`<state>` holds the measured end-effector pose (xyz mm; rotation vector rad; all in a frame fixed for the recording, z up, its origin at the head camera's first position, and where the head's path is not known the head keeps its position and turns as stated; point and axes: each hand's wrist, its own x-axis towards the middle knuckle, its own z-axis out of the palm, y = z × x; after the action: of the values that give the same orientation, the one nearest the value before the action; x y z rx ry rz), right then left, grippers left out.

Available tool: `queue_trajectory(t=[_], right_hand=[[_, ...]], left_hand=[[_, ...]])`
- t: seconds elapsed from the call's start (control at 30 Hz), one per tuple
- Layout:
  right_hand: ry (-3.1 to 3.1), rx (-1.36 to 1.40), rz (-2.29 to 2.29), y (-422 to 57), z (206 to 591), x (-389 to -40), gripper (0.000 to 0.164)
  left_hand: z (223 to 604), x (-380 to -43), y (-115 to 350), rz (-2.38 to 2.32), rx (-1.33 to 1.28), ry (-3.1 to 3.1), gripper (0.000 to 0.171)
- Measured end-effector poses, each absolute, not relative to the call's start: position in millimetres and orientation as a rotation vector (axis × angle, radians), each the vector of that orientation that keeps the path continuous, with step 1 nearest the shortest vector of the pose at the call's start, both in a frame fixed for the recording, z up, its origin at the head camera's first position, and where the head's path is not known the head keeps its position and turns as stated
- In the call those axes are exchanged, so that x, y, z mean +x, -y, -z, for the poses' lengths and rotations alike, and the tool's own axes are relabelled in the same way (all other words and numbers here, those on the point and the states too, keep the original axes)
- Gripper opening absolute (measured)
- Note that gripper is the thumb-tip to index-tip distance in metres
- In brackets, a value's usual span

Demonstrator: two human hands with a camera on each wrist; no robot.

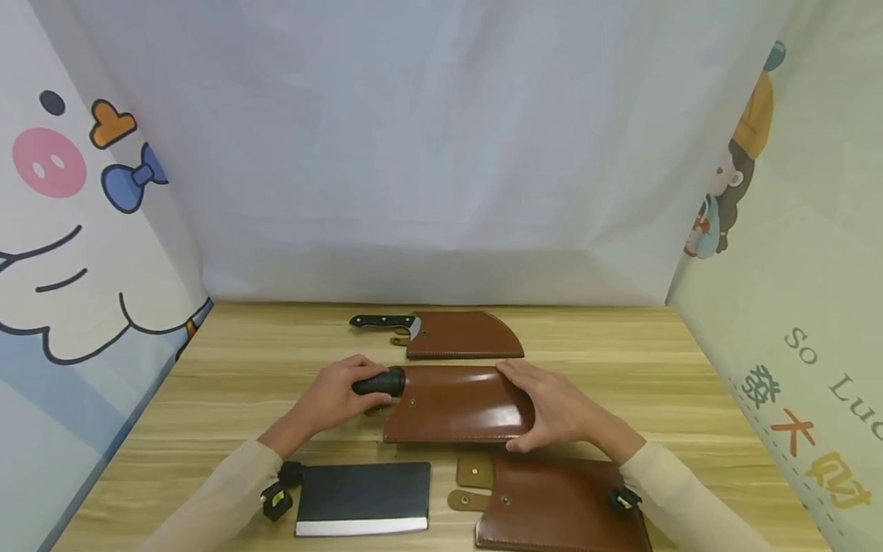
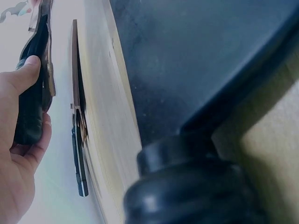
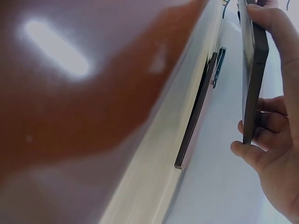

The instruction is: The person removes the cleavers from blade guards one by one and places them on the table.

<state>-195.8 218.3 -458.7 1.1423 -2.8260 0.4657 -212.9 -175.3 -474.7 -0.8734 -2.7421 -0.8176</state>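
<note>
In the head view a cleaver sits in a brown leather sheath (image 1: 455,406), held level over the middle of the table. My left hand (image 1: 338,395) grips its black handle (image 1: 379,382), thumb along the near side; the left wrist view shows the fingers around that handle (image 2: 30,112). At the other end my right hand (image 1: 555,402) holds the sheath, fingers on the far edge and thumb at the near corner. From the right wrist the sheath (image 3: 256,79) appears edge-on between thumb and fingers. The blade is hidden inside.
Behind lies another sheathed knife (image 1: 465,335) with a riveted black handle. In front, a bare dark cleaver (image 1: 366,494) rests near my left forearm, and a brown sheath (image 1: 552,502) with two snap straps lies under my right wrist. Cloth walls (image 1: 428,153) enclose the wooden table (image 1: 228,360).
</note>
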Motion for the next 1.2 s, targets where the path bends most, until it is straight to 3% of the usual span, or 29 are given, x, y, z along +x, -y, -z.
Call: queue_trajectory(t=[1.2], right_hand=[[2.868, 1.139, -0.486, -223.4, 448.3, -186.6, 0.119]], left_hand=[[473.6, -210.1, 184.2, 0.74, -0.903, 2.699, 0.043]])
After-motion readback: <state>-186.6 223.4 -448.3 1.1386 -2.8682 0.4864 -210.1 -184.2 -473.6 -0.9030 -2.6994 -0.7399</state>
